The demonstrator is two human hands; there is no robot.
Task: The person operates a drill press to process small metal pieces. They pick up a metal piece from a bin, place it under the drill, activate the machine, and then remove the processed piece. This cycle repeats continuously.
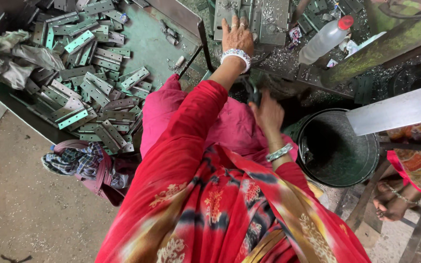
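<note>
Dozens of flat grey metal hinges (91, 92) lie heaped on the green desk (147, 46) at far left, unsorted, some open, some folded, each with a row of screw holes. Left hand (238, 35): laid flat on the grey press plate (269, 19) at far centre, fingers (231, 24) spread and pressed down; whether a hinge sits under them cannot be told. Right hand (268, 113): nearer, closed round a dark lever handle (254, 92), fingers wrapped tight. Metal swarf (283, 58) litters the press bed. Black bucket (339, 146) at near right, below the machine, its contents not discernible. Plastic bottle (325, 39) with red cap, lying at far right. Progress, as judged: most of the heap looks still to be worked; no finished stack is in view, so the share done cannot be told. Another person's foot (391, 204) shows at the right edge.
</note>
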